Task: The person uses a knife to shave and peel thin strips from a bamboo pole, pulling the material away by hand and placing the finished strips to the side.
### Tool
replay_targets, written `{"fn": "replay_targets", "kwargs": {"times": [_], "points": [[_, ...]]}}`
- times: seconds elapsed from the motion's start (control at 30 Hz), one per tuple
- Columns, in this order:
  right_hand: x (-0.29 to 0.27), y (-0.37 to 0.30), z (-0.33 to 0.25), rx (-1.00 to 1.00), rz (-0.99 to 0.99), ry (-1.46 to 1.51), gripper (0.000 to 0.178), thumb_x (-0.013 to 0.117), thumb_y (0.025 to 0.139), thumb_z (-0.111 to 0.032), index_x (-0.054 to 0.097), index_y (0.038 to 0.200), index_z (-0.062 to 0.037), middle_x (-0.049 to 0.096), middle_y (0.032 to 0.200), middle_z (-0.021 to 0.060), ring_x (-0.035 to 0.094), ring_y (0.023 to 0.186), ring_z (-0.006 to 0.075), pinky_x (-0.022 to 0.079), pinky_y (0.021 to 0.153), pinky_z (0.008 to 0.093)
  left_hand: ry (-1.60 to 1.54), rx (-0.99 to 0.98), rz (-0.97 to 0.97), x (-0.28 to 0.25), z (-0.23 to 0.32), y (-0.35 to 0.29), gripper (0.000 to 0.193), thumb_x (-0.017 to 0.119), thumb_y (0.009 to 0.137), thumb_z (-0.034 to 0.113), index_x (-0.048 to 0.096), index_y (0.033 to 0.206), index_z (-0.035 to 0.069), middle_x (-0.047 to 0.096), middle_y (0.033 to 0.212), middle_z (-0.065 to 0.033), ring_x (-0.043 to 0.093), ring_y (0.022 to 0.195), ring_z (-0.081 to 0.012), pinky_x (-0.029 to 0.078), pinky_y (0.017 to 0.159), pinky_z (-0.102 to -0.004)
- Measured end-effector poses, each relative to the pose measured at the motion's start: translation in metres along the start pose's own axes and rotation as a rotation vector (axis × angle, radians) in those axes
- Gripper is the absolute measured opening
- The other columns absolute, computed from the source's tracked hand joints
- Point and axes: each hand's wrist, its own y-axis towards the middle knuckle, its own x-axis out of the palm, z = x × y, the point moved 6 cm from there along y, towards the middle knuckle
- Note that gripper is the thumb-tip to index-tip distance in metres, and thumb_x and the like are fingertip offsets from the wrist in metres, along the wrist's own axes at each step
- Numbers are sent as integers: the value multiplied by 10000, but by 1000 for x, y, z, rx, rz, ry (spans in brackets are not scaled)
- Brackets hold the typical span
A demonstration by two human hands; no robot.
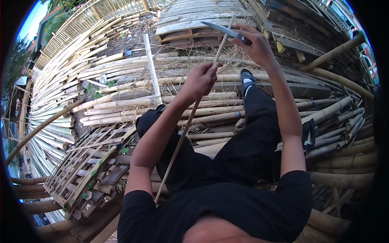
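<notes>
My left hand (199, 80) is closed round a long thin bamboo strip (178, 146), which slants from beside my left upper arm up past the hand to the upper middle. In my right hand (256, 45) is a knife (221, 28) with a dark handle, its blade pointing left. The blade crosses the strip near its upper end; whether the edge touches it I cannot tell. The fingers of my right hand wrap the handle, with some fingertips close to the strip's far part.
Bamboo poles (162, 83) lie in layers under and around my legs. More poles (52, 117) are piled at the left, near a slatted bamboo panel (93, 170). A wooden pallet platform (202, 22) stands ahead, with stacked boards (300, 28) at right. Pale shavings (227, 54) litter the ground.
</notes>
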Motion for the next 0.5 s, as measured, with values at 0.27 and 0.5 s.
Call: {"fn": "replay_targets", "kwargs": {"times": [0.27, 0.5], "points": [[-56, -30, 54, 259, 502, 111, 233, 579, 926, -206, 651, 1081, -48, 672, 961, 68, 602, 797, 97, 467, 700, 249, 580, 409, -6, 57, 92, 86, 293, 497, 960, 256, 642, 1018, 7, 511, 610, -49, 458, 517, -134, 387, 481, -318], [-75, -70, 100, 334, 835, 224, 220, 560, 931, -210, 639, 867, -16, 661, 838, 74, 602, 735, 135, 461, 657, 281, 1155, 490, -176, 111, 130, 116, 238, 540, 896, 222, 653, 973, 27, 639, 794, -215, 613, 707, -338, 471, 689, -434]]}}
